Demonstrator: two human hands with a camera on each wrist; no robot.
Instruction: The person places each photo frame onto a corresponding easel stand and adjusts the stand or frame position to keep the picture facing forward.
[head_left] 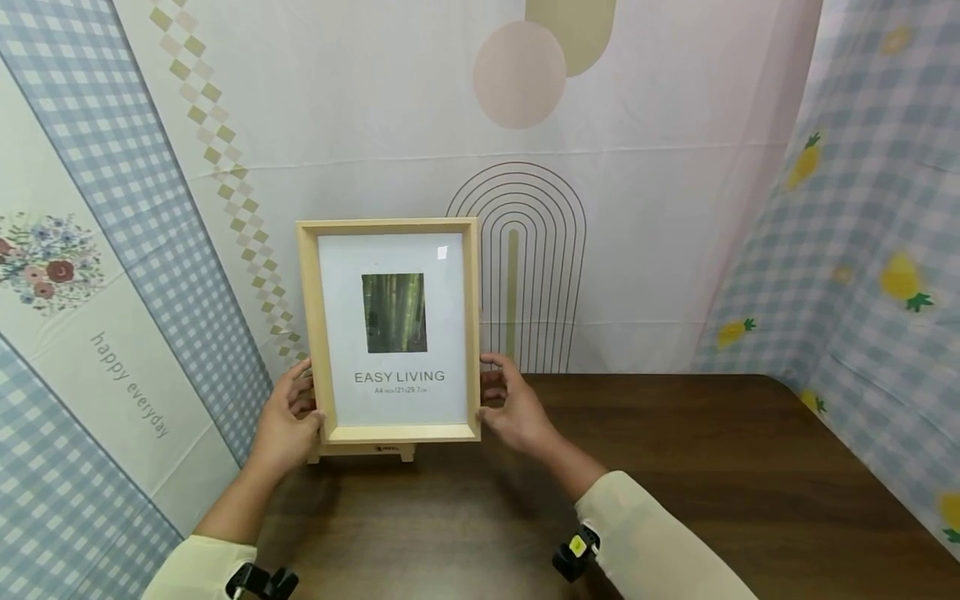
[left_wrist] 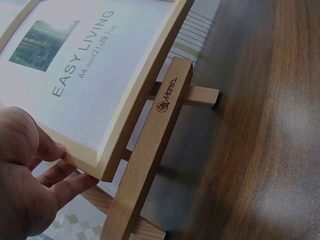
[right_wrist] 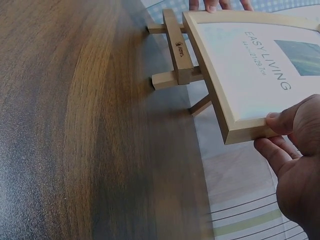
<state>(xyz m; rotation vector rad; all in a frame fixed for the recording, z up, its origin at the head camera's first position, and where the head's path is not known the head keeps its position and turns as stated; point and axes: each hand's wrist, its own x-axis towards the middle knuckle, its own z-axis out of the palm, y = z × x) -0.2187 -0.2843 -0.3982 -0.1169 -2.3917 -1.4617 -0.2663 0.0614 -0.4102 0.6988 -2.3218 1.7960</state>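
Note:
A pale wooden picture frame (head_left: 472, 333) stands upright in the head view, with a white "EASY LIVING" insert and a small bamboo picture. My left hand (head_left: 288, 417) grips its left side near the bottom corner, thumb in front and fingers behind. On the opposite side my right hand (head_left: 517, 410) pinches the frame's edge in the same way. Behind and below the frame is a small wooden easel (left_wrist: 145, 145), its branded ledge showing in both wrist views. Most of the easel is hidden by the frame in the head view. Whether the frame rests on the ledge I cannot tell.
The easel's feet stand on a dark brown wooden table (head_left: 675, 467). A patterned white cloth (head_left: 652, 208) hangs behind it. Checked cloths hang at the left (head_left: 142, 125) and right (head_left: 862, 250). Black devices are strapped at both sleeves.

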